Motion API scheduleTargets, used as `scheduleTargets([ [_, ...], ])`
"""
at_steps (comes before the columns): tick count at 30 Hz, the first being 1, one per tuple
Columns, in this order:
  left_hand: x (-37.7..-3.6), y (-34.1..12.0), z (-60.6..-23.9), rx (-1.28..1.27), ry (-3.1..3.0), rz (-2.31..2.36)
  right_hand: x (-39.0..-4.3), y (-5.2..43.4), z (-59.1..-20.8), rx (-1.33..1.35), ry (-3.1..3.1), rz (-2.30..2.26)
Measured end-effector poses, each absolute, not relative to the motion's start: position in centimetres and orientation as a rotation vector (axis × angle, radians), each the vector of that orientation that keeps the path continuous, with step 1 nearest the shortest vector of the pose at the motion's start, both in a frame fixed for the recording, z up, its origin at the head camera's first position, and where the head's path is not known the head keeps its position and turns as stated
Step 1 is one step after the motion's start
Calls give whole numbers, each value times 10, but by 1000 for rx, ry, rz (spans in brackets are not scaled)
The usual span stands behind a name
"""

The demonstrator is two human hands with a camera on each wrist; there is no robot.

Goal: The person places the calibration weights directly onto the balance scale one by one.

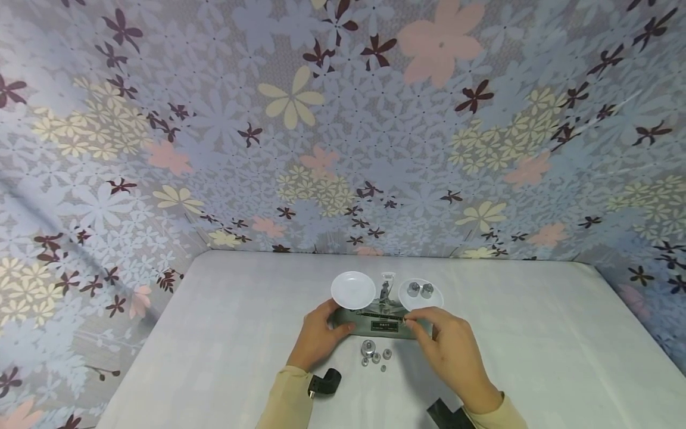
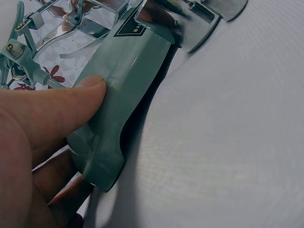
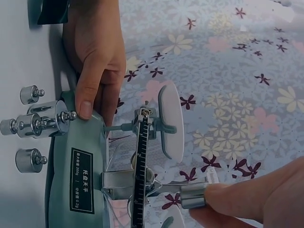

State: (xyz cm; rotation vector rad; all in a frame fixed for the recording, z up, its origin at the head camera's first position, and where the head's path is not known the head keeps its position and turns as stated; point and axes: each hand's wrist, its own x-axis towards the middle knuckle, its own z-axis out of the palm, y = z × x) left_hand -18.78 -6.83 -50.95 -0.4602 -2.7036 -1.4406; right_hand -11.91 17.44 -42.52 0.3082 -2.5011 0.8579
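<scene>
A green pan balance stands on the table. My left hand grips its left end, thumb on the front face and fingers behind. With thumb and forefinger my right hand pinches a small metal weight, mostly hidden by the fingers in the head view. These fingertips overlap the right end of the black graduated beam in the head view. Two metal weights stand on the right white pan; the left pan holds nothing.
Several knobbed weights of different sizes stand on the white table before the balance, between my forearms. A floral wall covering rises behind the table. A black wrist device sits near my left sleeve.
</scene>
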Motion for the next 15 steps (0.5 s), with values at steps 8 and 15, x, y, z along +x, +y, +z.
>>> scheduleTargets([
  [8,-188,-68,-509,-464,-2700,-1439,-122,177,-426,287,-2441,851],
  [15,-188,-69,-510,-471,-2693,-1437,-126,180,-430,266,-2397,851],
])
